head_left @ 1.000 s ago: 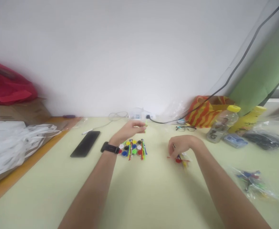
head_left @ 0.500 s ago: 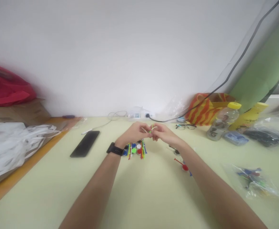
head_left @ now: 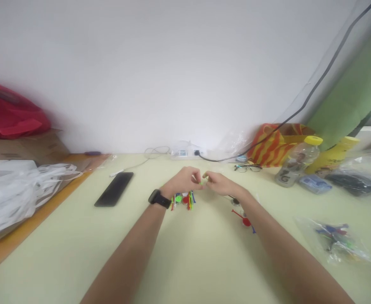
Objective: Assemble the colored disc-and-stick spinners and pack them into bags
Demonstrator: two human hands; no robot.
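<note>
My left hand, with a black watch on its wrist, pinches a small light-green plastic piece at its fingertips. Just to the right, my right hand has thumb and fingers drawn together close to that piece; whatever they hold is too small to make out. Below the left hand lie several coloured plastic sticks together with round pieces, among them a green disc and a red disc. The hand and wrist partly cover this group. A red piece with a stick lies beside my right forearm.
A black phone lies at left, near white straps. At right are a clear bag of coloured parts, a bottle, glasses and a striped bag. A power strip sits by the wall.
Both hands have moved slightly down, and their fingertips are a little further apart. The thin pale strands that stuck out between the fingers no longer show clearly. The left wrist covers more of the coloured pieces.
</note>
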